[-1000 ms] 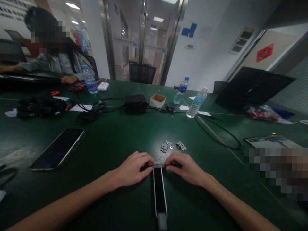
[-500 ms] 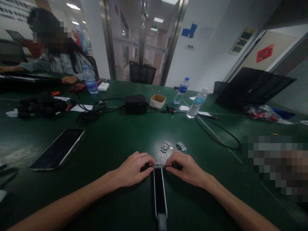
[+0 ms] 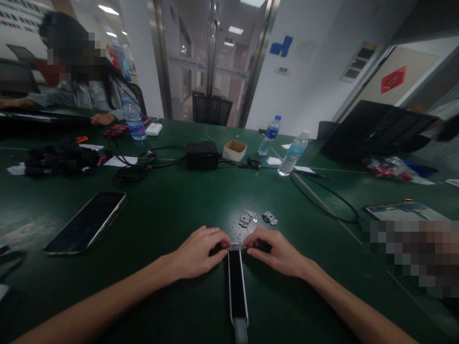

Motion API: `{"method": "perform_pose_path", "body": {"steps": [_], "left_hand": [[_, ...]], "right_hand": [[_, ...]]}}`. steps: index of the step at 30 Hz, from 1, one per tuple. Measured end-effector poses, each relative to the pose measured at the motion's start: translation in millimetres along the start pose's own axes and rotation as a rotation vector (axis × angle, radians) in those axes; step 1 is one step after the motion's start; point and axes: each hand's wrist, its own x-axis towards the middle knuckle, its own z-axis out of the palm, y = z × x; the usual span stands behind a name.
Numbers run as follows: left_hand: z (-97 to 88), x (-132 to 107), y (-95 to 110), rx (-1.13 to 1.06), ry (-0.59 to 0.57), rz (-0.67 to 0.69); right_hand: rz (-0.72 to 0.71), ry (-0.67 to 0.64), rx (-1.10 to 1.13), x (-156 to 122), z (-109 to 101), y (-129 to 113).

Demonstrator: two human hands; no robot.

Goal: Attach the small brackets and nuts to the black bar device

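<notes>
My left hand [image 3: 203, 247] and my right hand [image 3: 275, 249] meet at the far end of a long, narrow black bar [image 3: 236, 286] with white edges and a grey near end. Between their fingertips is a small metal piece [image 3: 236, 247] lying across that end. Each hand pinches one side of it, thumb against fingers, and its finer shape is too small to make out. Just beyond my fingers lie a flat metal bracket [image 3: 245, 219], several small metal rings [image 3: 253, 214] that look like nuts or washers, and a second bent bracket [image 3: 269, 218].
A phone [image 3: 88, 222] lies left of my arm. Farther back are a black box [image 3: 202, 155], a small open carton [image 3: 234, 151], coiled cables [image 3: 131, 174] and water bottles [image 3: 294, 154]. A person [image 3: 89, 95] sits across at the left. Something blurred out covers the right edge.
My right fingertips have shifted slightly left onto the metal piece; my left hand stays put. At the right, the blurred-out patch has moved down, uncovering a flat item, and a dark shape appears behind the monitor.
</notes>
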Motion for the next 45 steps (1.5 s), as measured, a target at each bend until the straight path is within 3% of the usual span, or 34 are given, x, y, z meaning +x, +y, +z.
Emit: {"method": "perform_pose_path", "body": {"steps": [8, 14, 38, 45], "left_hand": [[1.3, -0.2, -1.7, 0.020, 0.005, 0.005], [2.0, -0.1, -1.5, 0.019, 0.004, -0.005], [2.2, -0.9, -0.4, 0.000, 0.036, 0.019], [0.7, -0.9, 0.4, -0.002, 0.021, 0.002]], "right_hand": [[-0.026, 0.008, -0.077, 0.3, -0.9, 6.1], [-0.041, -0.057, -0.202, 0.7, -3.7, 7.4], [0.015, 0.033, -0.194, 3.8, 20.3, -5.9], [0.103, -0.027, -0.193, 2.8, 8.8, -8.8]]}}
